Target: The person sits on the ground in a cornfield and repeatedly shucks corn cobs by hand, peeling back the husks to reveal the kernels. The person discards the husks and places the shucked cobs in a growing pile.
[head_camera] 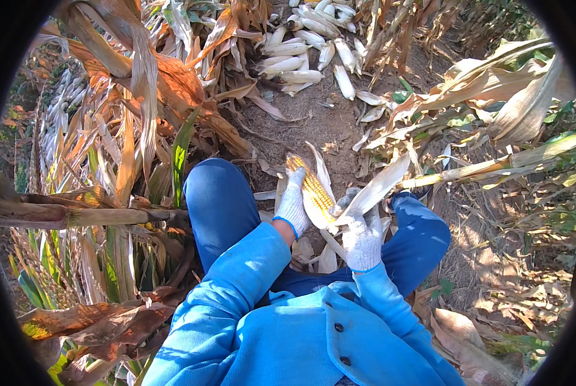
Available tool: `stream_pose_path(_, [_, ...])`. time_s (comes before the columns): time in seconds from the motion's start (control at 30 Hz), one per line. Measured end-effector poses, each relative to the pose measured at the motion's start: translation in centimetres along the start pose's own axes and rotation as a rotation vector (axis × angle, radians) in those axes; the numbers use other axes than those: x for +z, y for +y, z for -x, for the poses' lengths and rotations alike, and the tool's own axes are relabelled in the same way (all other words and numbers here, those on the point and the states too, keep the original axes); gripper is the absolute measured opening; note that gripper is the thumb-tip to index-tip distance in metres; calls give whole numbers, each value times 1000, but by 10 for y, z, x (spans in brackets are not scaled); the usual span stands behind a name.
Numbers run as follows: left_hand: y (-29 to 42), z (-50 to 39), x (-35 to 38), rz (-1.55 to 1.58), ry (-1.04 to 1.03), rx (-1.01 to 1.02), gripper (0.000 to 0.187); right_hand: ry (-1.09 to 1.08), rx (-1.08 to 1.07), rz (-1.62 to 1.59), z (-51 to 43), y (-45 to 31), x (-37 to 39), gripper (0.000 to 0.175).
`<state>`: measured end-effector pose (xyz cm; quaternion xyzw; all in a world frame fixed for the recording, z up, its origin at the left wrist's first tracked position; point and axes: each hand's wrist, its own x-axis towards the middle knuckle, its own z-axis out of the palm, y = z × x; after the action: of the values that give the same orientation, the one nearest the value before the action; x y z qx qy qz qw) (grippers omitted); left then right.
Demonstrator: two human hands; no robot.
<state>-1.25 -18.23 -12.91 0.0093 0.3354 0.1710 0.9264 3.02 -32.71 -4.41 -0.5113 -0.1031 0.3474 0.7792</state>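
Observation:
My left hand (293, 200), in a white knit glove with a blue cuff, grips a yellow ear of corn (312, 186) along its left side. The ear points up and left, its kernels bare on top, with pale husk still around its sides and base. My right hand (364, 236), gloved the same way, holds a strip of dry husk (377, 188) at the base of the ear. The strip sticks out to the upper right. Some of the right fingers are hidden behind the husk. Loose husks (326, 260) lie below, between my legs.
A pile of ears in pale husks (297, 62) lies on the soil ahead. Dry cornstalks stand to the left, one thick stalk (90, 217) reaching my left knee. Another stalk (500, 166) lies across the right side. More pale ears (61, 116) show at far left.

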Motion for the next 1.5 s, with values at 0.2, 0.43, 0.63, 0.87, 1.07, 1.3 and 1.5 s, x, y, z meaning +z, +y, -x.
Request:
stream_pose_path(0.2, [-16, -4, -18, -179, -86, -108, 48, -58, 89, 181, -15, 8, 4, 27])
stream_pose_path(0.43, [-10, 14, 2, -411, -10, 39, 33, -41, 640, -846, -39, 2, -37, 33])
stream_pose_path(0.63, [-5, 30, 18, -422, -144, 88, 34, 105, 152, -9, -41, 9, -58, 41])
stream_pose_path(0.87, [-15, 29, 7, -542, -192, 145, 51, 76, 202, 310, -41, 44, -35, 32])
stream_pose_path(1.07, [-11, 18, 2, -477, -185, 135, 43, 194, 181, -280, -43, 28, -51, 17])
stream_pose_path(1.3, [-2, 4, -5, -590, 30, 192, 37, -107, 631, -158, -30, 22, -49, 16])
stream_pose_path(1.5, [7, 11, 2, -1010, -32, 347, 56, -148, 775, 407, -22, 25, -62, 28])
